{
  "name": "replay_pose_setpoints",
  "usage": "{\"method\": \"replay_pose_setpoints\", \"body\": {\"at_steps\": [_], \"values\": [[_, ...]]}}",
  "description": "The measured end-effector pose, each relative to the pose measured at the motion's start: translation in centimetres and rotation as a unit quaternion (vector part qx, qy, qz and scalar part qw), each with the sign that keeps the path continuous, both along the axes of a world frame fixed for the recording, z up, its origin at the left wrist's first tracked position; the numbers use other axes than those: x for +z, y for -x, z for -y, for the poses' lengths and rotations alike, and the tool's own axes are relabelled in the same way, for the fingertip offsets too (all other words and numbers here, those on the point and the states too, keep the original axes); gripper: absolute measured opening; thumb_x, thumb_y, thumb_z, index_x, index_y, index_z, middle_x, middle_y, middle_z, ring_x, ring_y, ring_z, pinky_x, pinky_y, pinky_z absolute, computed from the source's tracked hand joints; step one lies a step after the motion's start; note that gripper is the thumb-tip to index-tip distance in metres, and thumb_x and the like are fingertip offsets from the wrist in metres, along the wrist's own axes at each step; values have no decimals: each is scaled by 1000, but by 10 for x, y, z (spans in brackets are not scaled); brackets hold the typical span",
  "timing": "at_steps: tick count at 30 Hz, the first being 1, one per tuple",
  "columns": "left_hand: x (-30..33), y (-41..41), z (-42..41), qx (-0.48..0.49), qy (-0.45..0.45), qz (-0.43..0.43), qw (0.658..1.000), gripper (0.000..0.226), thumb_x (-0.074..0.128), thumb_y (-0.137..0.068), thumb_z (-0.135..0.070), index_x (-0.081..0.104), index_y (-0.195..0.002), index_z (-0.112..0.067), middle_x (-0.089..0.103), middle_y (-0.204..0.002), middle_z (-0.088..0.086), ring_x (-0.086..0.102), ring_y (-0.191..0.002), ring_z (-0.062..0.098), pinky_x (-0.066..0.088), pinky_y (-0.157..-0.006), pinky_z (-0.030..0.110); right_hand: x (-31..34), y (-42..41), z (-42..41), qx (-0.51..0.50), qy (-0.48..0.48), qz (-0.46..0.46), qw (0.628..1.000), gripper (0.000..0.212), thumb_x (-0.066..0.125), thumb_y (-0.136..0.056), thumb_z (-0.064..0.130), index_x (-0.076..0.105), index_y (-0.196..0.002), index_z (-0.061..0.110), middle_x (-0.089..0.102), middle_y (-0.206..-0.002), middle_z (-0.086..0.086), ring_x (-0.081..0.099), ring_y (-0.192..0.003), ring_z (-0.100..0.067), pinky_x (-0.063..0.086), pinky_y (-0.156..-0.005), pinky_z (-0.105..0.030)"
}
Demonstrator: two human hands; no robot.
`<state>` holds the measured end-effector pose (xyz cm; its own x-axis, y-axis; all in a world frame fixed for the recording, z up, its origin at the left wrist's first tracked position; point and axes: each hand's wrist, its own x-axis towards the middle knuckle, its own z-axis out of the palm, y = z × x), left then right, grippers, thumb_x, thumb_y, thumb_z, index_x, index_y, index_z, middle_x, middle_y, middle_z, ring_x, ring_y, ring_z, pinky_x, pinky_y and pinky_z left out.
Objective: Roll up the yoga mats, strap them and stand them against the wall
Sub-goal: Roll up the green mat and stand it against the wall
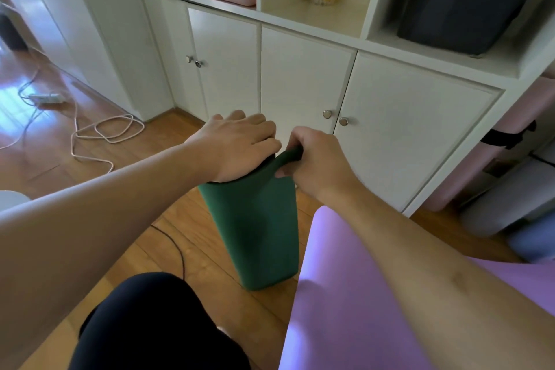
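Green foam yoga mat (pixel 258 219), rolled into a cylinder, stands on end on the wooden floor (pixel 144 141), near the white cabinet doors (pixel 303 75) but apart from them, and no strap is visible around it. In the head view, the only one, the left hand (pixel 237 144) lies flat on the top end, fingers together and straight, while the right hand (pixel 315 156) has its fingers curled tightly round the mat's loose outer flap at the top edge. Pulling that flap too hard could tip the roll, since only the palm steadies it; letting it go could let the coil spring loose. A lilac yoga mat (pixel 345 294) lies unrolled just beside the base and could catch it.
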<state>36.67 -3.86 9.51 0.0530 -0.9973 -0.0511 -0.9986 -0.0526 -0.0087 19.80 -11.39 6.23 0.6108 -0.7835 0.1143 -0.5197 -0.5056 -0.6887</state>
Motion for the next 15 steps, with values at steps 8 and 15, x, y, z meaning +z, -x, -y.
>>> {"method": "replay_pose_setpoints", "body": {"at_steps": [8,15], "values": [[-1,1,5,11,17,-17,1000,55,37,-84,-84,49,-109,-37,51,-108,-11,46,-99,18,45,-89,46,-21,-6,0,-57,-33,91,994,43,79,-77,-1,51,-97,24,62,-99,5,68,-82,-14,51,-59,-24],[-2,17,16,34,19,-72,997,48,34,-101,-58,37,-143,-36,48,-142,-7,45,-123,19,40,-104,47,-33,-3,-46,-47,-149,199,967,35,58,-83,-3,59,-100,28,69,-94,3,63,-76,-3,49,-63,-18]]}}
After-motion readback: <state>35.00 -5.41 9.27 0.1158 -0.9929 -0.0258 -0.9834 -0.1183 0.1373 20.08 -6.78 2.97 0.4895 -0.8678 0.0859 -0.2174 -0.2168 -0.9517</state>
